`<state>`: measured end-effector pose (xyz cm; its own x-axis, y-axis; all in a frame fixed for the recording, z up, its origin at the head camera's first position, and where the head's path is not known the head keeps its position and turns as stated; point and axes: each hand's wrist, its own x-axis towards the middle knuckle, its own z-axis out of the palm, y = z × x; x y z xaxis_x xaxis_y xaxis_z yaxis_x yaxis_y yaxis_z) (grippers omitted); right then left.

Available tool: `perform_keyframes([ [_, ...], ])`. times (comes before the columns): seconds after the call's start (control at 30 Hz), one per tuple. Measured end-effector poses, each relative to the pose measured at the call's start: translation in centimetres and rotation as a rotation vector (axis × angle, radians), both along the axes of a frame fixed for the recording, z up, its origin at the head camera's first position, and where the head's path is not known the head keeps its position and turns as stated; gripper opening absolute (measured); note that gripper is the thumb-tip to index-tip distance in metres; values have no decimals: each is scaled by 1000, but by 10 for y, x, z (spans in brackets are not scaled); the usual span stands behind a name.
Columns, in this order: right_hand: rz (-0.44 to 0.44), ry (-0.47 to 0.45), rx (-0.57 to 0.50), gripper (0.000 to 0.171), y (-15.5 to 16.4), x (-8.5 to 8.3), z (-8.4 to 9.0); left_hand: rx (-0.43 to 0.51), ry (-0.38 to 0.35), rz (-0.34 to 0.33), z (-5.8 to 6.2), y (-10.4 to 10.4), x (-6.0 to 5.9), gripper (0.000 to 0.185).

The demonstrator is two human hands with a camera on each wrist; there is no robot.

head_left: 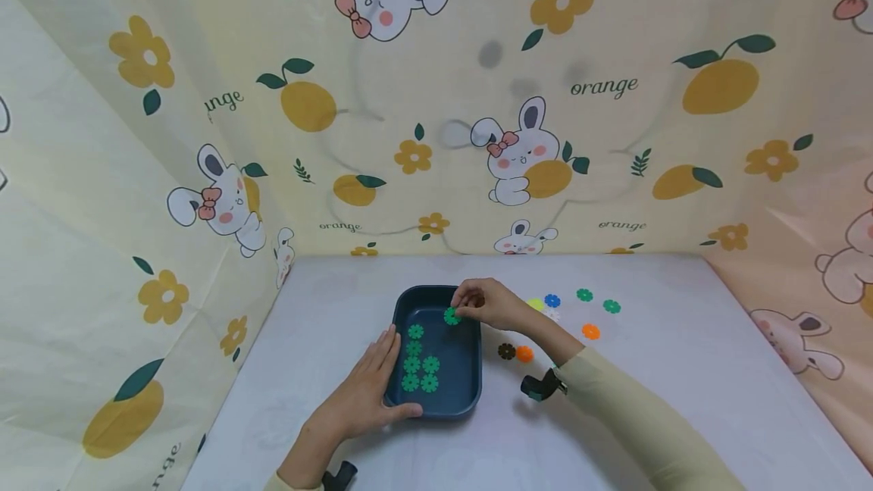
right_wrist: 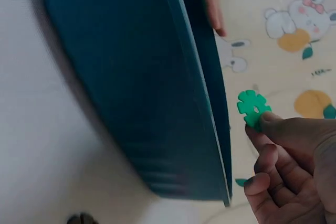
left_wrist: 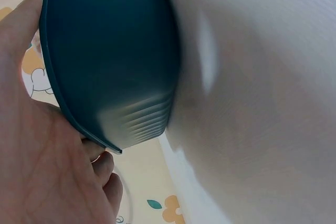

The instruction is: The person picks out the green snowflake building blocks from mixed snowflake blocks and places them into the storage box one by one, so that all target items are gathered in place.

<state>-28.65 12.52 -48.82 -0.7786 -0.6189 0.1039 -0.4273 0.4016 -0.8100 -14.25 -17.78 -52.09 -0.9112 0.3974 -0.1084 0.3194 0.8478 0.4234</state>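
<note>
A dark blue rectangular tray (head_left: 453, 370) sits on the table in the head view. My left hand (head_left: 364, 389) rests at its near left corner, fingers stretched along the left rim and thumb over the near rim. Between thumb and forefinger, my right hand (head_left: 496, 305) pinches a green snowflake-shaped plastic disc (right_wrist: 253, 109), held over the far right part of the tray. Inside, several matching green discs (head_left: 412, 364) lie in two columns on the left side. The left wrist view shows the tray's outer wall (left_wrist: 113, 51) beside the palm.
Right of the tray lie loose discs: a brown one (head_left: 507, 351), orange ones (head_left: 591, 332), a blue one (head_left: 552, 301), a yellow one (head_left: 536, 304), a white one (head_left: 551, 314) and green ones (head_left: 611, 307). A printed cloth (head_left: 436, 195) hangs behind the table.
</note>
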Motion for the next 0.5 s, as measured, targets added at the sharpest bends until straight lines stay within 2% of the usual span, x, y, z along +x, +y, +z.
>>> perform_keyframes([
  [0.2,67,-9,41,5,-17,-2,-6,-1,4,-8,-2,0,-1,128],
  [0.5,109,-5,114,5,-38,-2,-14,-8,5,-8,-1,0,-1,127],
])
